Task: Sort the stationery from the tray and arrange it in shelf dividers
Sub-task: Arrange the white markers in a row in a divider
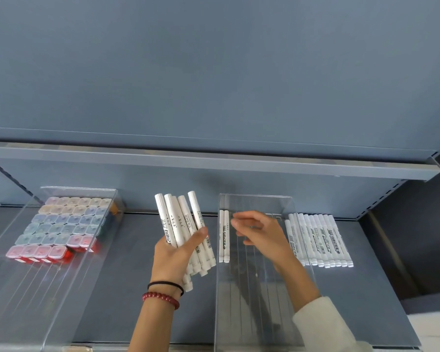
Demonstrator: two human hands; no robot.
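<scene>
My left hand (174, 254) grips a fanned bundle of several white marker pens (178, 222), tips pointing up toward the shelf back. Two white pens (224, 237) lie side by side at the left edge of a clear acrylic shelf divider (254, 313). My right hand (259, 232) hovers over that divider just right of the two pens, fingers loosely curled and holding nothing that I can see. A row of several white pens (320, 240) lies on the shelf to the right of the divider.
A second clear divider (23, 275) at the left holds rows of small pastel and red capped boxes (61, 224). The grey shelf surface (137, 288) runs between the dividers. An upper shelf edge (214, 161) overhangs the back.
</scene>
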